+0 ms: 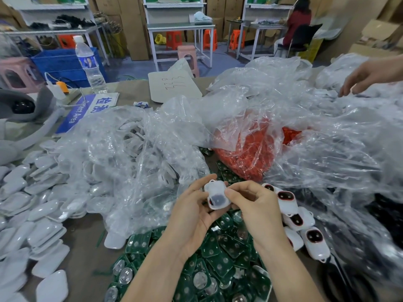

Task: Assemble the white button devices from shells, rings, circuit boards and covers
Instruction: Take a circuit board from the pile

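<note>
Both my hands hold one white shell (pixel 216 196) above the table, hollow side up, with a dark insert and a red ring edge showing inside. My left hand (pixel 192 211) grips it from the left and underneath. My right hand (pixel 250 203) pinches its right edge with thumb and fingers. Below my hands lies a heap of green circuit boards (pixel 218 258). To the right lie several white devices with red-ringed dark buttons (pixel 290 201). Many white covers (pixel 32 203) are spread at the left. Red rings (pixel 246 147) fill a clear bag behind.
Crumpled clear plastic bags (pixel 135 153) cover the middle and right of the table. Another person's hand (pixel 366 77) reaches into parts at the far right. A water bottle (pixel 88 62), a blue sign (pixel 82 110) and a white card (pixel 174 86) stand at the back.
</note>
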`<state>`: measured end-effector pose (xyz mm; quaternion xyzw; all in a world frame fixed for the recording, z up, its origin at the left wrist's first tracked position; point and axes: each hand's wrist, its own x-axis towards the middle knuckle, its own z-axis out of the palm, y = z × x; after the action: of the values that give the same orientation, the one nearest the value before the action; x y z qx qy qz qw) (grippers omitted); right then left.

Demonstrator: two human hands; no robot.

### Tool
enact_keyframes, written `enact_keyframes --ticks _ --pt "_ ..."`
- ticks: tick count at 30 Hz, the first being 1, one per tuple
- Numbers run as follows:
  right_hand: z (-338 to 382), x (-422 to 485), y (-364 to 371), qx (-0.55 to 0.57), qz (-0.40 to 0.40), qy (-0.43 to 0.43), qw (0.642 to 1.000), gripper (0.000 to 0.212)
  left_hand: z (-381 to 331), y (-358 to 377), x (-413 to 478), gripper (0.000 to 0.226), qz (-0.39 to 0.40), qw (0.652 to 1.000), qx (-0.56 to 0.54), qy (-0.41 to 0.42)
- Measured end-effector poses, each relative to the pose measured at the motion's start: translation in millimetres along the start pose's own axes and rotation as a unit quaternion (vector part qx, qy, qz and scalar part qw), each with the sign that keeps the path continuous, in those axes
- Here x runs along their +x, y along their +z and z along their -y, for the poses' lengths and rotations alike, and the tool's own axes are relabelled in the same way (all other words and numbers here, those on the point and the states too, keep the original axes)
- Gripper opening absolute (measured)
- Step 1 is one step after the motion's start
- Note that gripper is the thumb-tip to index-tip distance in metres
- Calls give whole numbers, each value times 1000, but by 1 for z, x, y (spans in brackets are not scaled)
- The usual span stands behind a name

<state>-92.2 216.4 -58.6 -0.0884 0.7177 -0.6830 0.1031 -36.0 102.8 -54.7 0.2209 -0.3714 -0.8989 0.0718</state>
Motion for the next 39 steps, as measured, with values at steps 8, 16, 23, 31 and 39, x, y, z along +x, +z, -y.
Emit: enact_keyframes --ticks 8,16,23,31,39 --pt "-1 -1 7 -42 -31 -17 998 16 -1 2 0 42 -13 1000 8 3" --pt "2 0 5 -9 -22 10 1000 14 0 1 1 42 -19 1000 11 4" --pt "-1 0 8 -61 -31 -13 998 14 0 2 1 41 -14 1000 13 3" --pt "1 2 5 -94 -12 -21 995 16 -1 2 1 40 0 1000 6 9" --pt "3 2 2 -82 8 -16 996 18 2 2 -1 36 11 999 30 17"
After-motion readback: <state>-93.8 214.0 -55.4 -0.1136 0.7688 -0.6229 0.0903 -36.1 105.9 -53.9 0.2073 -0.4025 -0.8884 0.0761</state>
